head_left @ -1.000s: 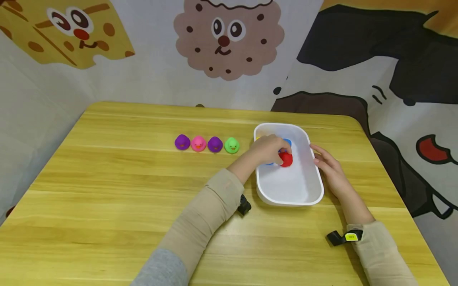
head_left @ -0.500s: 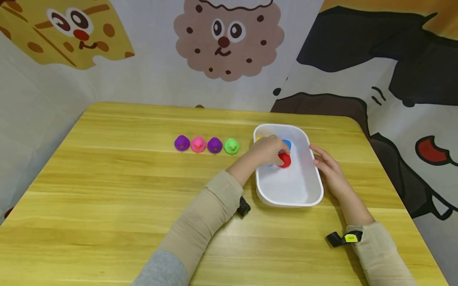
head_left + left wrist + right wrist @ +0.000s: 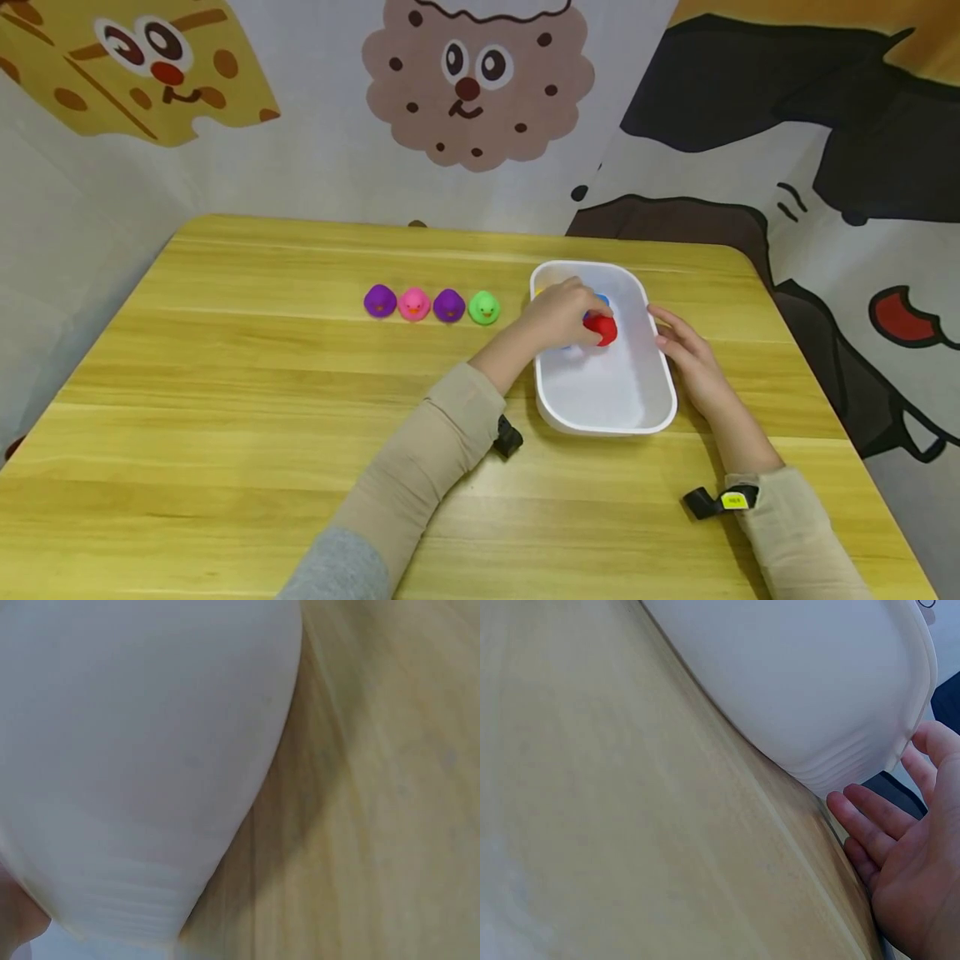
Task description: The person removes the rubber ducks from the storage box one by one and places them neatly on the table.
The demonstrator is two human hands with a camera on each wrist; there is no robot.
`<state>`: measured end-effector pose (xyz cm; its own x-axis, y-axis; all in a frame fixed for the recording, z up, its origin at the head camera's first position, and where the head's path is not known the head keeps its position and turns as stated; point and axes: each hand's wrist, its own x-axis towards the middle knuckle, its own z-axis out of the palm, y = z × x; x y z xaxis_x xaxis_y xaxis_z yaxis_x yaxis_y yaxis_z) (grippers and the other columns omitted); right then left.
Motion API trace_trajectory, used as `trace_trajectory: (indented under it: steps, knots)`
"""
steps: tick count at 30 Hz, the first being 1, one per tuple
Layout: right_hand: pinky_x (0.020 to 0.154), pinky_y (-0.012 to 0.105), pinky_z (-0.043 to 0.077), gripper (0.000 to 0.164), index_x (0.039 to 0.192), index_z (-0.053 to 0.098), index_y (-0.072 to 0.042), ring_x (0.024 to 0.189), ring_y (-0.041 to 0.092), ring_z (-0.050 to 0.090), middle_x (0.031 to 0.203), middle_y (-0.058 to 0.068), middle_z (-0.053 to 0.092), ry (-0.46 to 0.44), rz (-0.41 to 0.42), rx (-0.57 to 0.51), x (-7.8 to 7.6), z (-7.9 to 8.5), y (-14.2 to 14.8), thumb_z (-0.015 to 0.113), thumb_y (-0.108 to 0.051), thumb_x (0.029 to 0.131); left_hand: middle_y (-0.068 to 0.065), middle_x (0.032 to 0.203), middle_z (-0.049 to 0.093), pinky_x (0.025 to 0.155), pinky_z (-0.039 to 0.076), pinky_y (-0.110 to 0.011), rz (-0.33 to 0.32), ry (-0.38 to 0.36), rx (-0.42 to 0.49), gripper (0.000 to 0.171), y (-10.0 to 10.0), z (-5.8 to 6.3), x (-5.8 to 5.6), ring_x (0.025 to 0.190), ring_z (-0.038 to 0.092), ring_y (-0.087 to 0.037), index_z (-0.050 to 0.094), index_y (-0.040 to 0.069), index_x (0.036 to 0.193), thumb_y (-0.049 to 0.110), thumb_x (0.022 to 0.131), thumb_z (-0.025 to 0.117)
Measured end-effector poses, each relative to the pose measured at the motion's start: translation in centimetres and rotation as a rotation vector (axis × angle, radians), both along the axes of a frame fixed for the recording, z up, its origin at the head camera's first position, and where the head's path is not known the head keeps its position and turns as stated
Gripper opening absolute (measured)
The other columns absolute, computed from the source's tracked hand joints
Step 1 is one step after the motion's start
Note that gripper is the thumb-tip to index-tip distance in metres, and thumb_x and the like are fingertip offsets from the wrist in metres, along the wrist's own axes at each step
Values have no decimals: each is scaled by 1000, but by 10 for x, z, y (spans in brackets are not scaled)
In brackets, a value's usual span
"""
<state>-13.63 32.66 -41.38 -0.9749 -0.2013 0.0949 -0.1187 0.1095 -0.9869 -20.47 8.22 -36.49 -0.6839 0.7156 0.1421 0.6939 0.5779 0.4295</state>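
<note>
My left hand (image 3: 558, 315) reaches over the left rim of a white plastic bin (image 3: 611, 392) and pinches a red toy duck (image 3: 602, 330) between thumb and fingers. Blue toys (image 3: 603, 298) and a bit of yellow show around that hand, mostly hidden by it. In the left wrist view the outer wall of the bin (image 3: 142, 735) fills much of the frame, with only part of the hand at the lower left. On the bin's right side my right hand (image 3: 692, 358) rests with its fingers extended; the right wrist view shows its fingers (image 3: 870, 817) against the wall and rim.
Left of the bin, a row of small rubber ducks stands on the wooden table (image 3: 247, 433): a purple duck (image 3: 380, 302), a pink duck (image 3: 414, 305), another purple duck (image 3: 448, 306) and a green duck (image 3: 484, 308). A cartoon-printed wall covering (image 3: 322, 167) rises behind the table.
The red duck has shifted slightly away and to the right in my left hand's pinch, and more of it shows. My right hand, the bin and the row of ducks stay put.
</note>
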Motion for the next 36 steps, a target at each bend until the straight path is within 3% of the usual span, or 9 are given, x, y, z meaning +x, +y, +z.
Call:
trace_trajectory:
  steps: [6, 16, 25, 32, 36]
  knots:
    - [81, 23, 50, 45, 145, 42, -12, 105, 11, 58, 121, -5, 59, -7, 3, -23, 0, 0, 0, 47, -11, 101, 8, 94, 64, 75, 38, -18, 1, 37, 55, 34, 0, 6, 8, 92, 47, -10, 73, 22, 112, 34, 80, 77]
    - [81, 22, 49, 46, 146, 40, -11, 106, 9, 58, 122, -7, 58, -6, -4, 4, 1, 2, -1, 47, -13, 101, 6, 102, 66, 80, 38, -18, 20, 55, 164, 35, -15, 24, 24, 97, 47, -11, 72, 19, 114, 30, 80, 76]
    - [82, 21, 48, 45, 146, 41, -11, 107, 9, 57, 121, -8, 58, 9, -16, 27, 1, 1, 0, 47, -13, 101, 3, 102, 67, 86, 38, -24, 2, 137, 250, 34, -32, 41, 32, 100, 49, -14, 73, 16, 111, 30, 80, 76]
    - [82, 22, 49, 46, 146, 41, -10, 106, 10, 58, 121, -6, 59, 2, -10, 7, 1, 1, -1, 47, -12, 101, 3, 104, 67, 84, 39, -20, 36, 124, 279, 36, -52, 56, 38, 102, 49, -13, 72, 15, 114, 28, 80, 75]
    - [83, 20, 48, 46, 146, 40, -12, 107, 9, 57, 122, -7, 57, 4, -28, 53, 2, 2, 0, 48, -15, 101, 3, 103, 66, 84, 39, -21, 67, 115, 291, 37, -65, 64, 42, 103, 47, -13, 71, 14, 115, 25, 80, 75]
